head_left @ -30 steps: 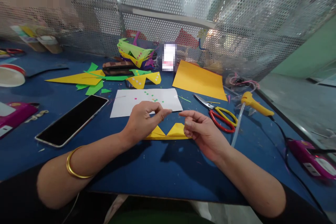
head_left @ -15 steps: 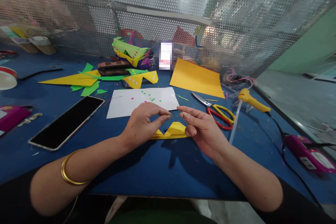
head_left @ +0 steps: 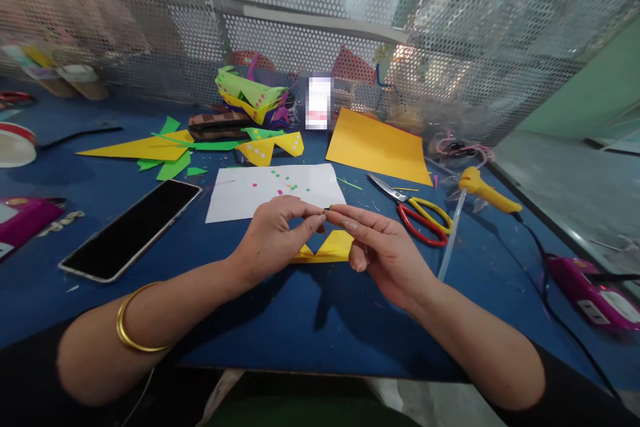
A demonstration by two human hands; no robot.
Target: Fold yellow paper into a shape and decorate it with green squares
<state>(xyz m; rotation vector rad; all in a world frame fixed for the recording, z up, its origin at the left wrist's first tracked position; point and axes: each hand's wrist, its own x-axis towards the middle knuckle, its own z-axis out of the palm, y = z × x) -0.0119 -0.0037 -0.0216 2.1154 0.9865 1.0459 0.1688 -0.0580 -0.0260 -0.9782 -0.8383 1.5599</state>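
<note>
Above the near middle of the table, the fingertips of my two hands meet. My left hand [head_left: 280, 230] is closed in a pinch, thumb against forefinger; whatever it holds, if anything, is too small to make out. My right hand [head_left: 387, 240] reaches its forefinger to the left fingertips, its thumb pressed against the fingers. Below them lies a folded yellow paper piece [head_left: 336, 247] with pointed peaks, partly hidden by both hands. Just beyond sits a white sheet [head_left: 227, 200] scattered with tiny green and pink paper bits [head_left: 255, 185].
Scissors [head_left: 423, 217] and a yellow glue gun [head_left: 487, 190] lie right. A yellow sheet [head_left: 380, 147] and a dotted yellow paper piece [head_left: 270, 148] lie behind. Left are a phone [head_left: 133, 230] and green paper scraps [head_left: 175, 165]. A perforated metal panel [head_left: 310, 33] stands at the back.
My right hand has moved left, closing the gap, so its forefinger now touches the left fingertips. My left hand stays nearly in place. The view has shifted slightly.
</note>
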